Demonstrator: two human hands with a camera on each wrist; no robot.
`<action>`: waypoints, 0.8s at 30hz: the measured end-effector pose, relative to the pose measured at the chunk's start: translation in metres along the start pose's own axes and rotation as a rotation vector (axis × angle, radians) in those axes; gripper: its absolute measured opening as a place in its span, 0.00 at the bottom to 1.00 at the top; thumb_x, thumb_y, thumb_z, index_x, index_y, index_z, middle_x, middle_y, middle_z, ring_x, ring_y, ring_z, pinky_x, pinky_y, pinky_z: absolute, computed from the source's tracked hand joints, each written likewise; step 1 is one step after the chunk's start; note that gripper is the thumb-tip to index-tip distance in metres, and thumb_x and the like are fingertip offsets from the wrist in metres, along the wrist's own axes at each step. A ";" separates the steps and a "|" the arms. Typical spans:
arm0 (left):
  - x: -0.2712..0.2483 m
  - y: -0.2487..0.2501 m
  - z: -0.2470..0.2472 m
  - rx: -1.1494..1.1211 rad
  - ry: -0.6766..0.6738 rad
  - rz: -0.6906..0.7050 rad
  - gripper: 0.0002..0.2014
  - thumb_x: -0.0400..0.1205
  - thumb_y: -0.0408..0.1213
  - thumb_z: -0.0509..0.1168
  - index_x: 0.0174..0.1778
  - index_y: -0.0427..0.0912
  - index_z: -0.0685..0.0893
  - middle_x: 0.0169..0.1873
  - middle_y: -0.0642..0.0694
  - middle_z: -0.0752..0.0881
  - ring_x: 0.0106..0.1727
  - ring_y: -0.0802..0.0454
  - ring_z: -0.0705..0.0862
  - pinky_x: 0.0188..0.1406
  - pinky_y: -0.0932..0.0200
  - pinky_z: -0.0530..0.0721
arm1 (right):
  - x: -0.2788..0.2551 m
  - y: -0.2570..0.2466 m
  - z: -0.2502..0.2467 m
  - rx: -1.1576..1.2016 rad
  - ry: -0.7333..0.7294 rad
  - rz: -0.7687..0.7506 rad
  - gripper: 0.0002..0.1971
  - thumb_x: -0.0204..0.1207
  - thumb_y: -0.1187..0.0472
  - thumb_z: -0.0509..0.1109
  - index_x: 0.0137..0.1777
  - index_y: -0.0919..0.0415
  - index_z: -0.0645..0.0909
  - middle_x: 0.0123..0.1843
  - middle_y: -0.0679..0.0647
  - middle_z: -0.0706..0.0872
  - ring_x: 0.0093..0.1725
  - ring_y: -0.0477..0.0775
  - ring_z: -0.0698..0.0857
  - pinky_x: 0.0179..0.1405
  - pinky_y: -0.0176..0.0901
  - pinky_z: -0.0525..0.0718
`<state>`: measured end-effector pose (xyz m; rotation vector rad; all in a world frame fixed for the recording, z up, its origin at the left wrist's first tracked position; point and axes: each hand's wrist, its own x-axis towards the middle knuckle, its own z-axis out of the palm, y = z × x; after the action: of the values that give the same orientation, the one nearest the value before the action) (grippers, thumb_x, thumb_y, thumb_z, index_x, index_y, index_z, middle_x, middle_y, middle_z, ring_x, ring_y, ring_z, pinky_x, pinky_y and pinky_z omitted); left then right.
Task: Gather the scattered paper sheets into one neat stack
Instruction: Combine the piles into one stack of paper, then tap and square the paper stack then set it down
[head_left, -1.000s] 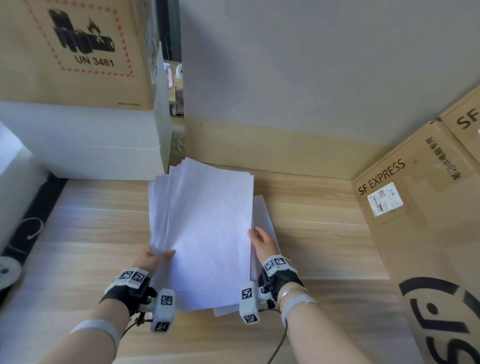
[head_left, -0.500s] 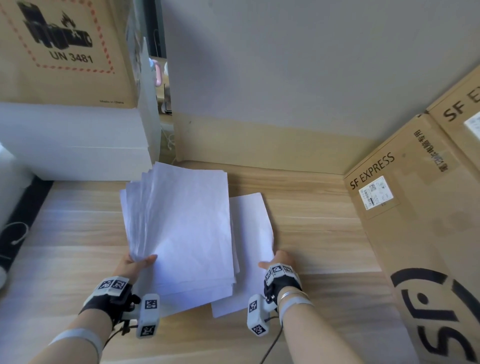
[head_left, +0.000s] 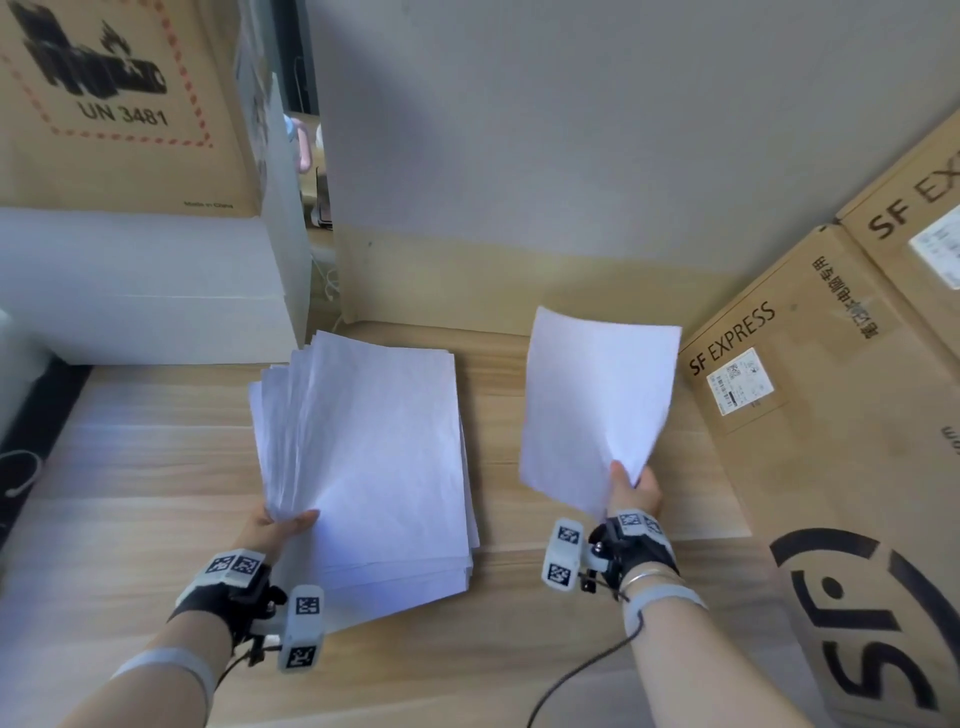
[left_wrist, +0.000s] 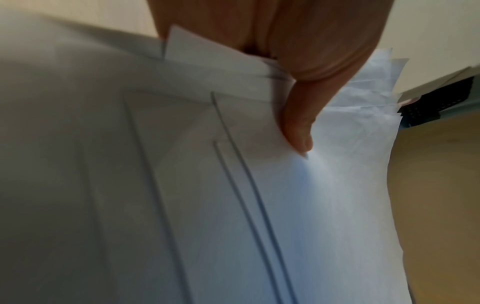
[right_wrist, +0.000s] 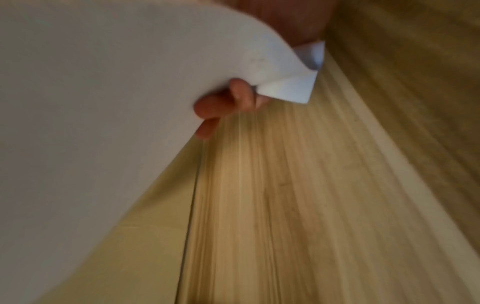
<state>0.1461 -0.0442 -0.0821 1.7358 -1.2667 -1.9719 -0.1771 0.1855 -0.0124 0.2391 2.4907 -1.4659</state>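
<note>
Paper sheets, stack (head_left: 374, 467): white, many leaves, edges fanned and uneven along the left and near sides. Held over the tabletop (head_left: 130, 493) at its near-left corner by the left hand (head_left: 275, 527), thumb on top of the leaves; the left wrist view shows that hand (left_wrist: 298, 102) with the thumb pressed down on the top leaf and staggered corners tucked beneath it.

Paper sheet, single (head_left: 597, 410): white, lifted off the tabletop and tilted, well apart from the stack, to its right. Pinched at the near-right corner by the right hand (head_left: 634, 493); in the right wrist view, fingertips (right_wrist: 221, 107) curl under the sheet's edge and the corner bends over them.

Tabletop: light wood grain.

Cardboard box, "SF EXPRESS" (head_left: 810, 415): right side, leaning, with white label.

Cardboard box, "UN 3481" (head_left: 114, 104): far left, set on a white box (head_left: 145, 291).

Wall (head_left: 571, 130): grey, behind the tabletop.
</note>
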 end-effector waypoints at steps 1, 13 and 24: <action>-0.001 0.001 0.003 -0.007 -0.009 0.004 0.14 0.74 0.24 0.70 0.55 0.25 0.82 0.32 0.38 0.87 0.40 0.41 0.83 0.49 0.47 0.80 | 0.001 -0.006 0.000 0.023 -0.029 -0.018 0.09 0.76 0.65 0.67 0.54 0.66 0.82 0.45 0.60 0.83 0.45 0.58 0.81 0.44 0.45 0.74; -0.034 0.035 0.060 0.004 -0.158 0.016 0.22 0.77 0.14 0.59 0.69 0.22 0.70 0.39 0.43 0.84 0.47 0.48 0.84 0.35 0.59 0.83 | -0.067 -0.003 0.069 -0.101 -0.531 0.022 0.26 0.68 0.73 0.74 0.64 0.62 0.71 0.52 0.50 0.78 0.55 0.51 0.76 0.49 0.39 0.76; -0.044 0.069 0.073 0.230 -0.130 0.162 0.17 0.72 0.33 0.74 0.53 0.31 0.82 0.47 0.33 0.87 0.45 0.44 0.84 0.51 0.50 0.85 | -0.062 -0.043 0.057 -0.124 -0.480 -0.128 0.20 0.67 0.73 0.76 0.61 0.71 0.79 0.55 0.62 0.87 0.51 0.55 0.84 0.49 0.42 0.78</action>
<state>0.0680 -0.0242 -0.0077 1.5617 -1.6801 -1.9376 -0.1220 0.1135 0.0143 -0.2697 2.2171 -1.2268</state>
